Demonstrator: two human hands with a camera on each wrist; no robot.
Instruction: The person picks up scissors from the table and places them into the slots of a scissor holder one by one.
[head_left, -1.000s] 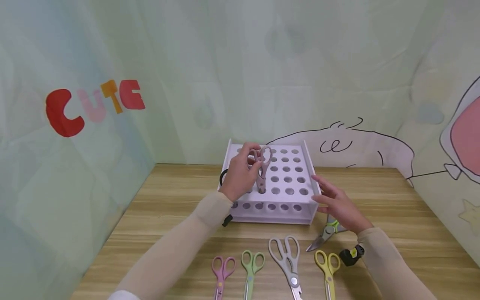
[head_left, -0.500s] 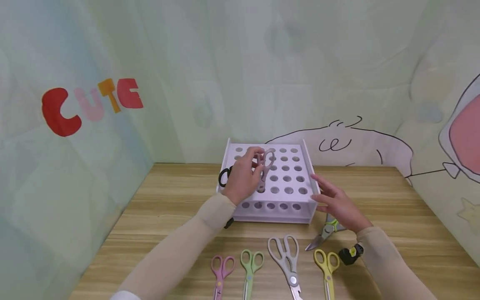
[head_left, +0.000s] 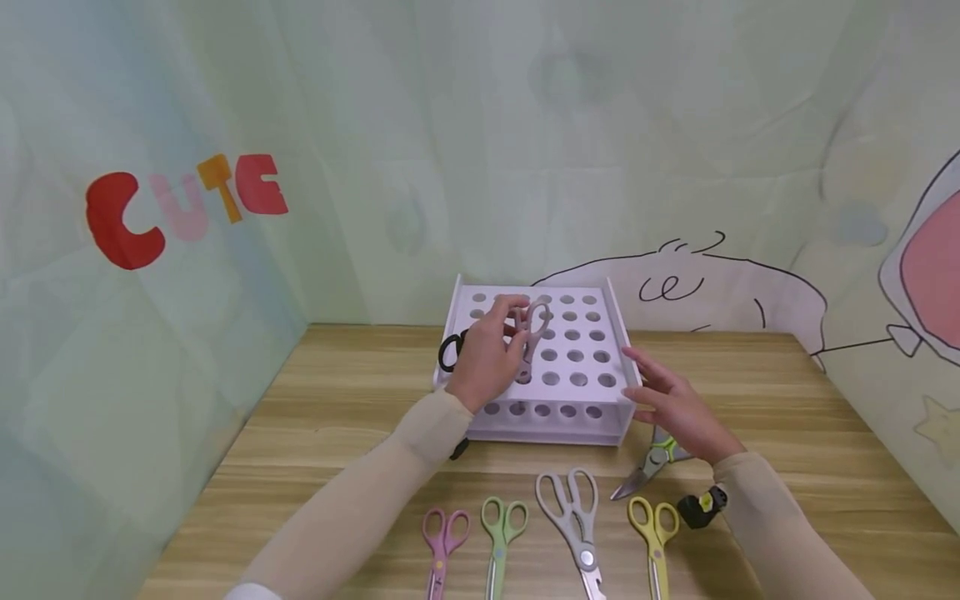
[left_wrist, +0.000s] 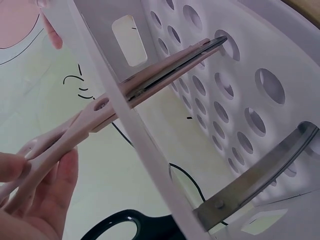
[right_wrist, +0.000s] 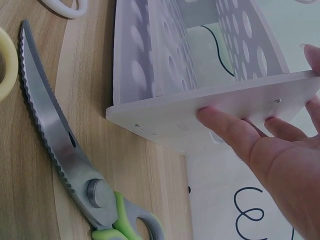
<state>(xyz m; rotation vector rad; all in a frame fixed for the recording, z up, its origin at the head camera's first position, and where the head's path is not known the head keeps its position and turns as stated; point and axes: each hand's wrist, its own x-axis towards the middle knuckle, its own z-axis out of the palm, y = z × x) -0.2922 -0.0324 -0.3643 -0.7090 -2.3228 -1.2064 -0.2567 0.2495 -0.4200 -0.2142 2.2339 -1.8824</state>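
My left hand (head_left: 483,354) holds pale pink scissors (head_left: 527,360) by their handles, points down, in a front-row hole of the white rack (head_left: 562,396). In the left wrist view, the blade tip of these pink scissors (left_wrist: 170,72) reaches a hole in the lower panel. Beside them, black-handled scissors (left_wrist: 255,180) stand through both panels at the rack's left side. My right hand (head_left: 678,412) rests its fingertips against the rack's right side panel (right_wrist: 185,117), with the fingers extended.
Pink scissors (head_left: 441,554), green scissors (head_left: 497,546), grey kitchen scissors (head_left: 577,533) and yellow scissors (head_left: 656,546) lie in a row on the wooden table (head_left: 337,500). Green-and-grey shears (right_wrist: 65,150) lie right of the rack, under my right hand. Printed cloth hangs behind and at both sides.
My left hand has shifted slightly right, and the pale pink scissors sit a little lower in the hole, more upright. My right hand stays at the rack's side.
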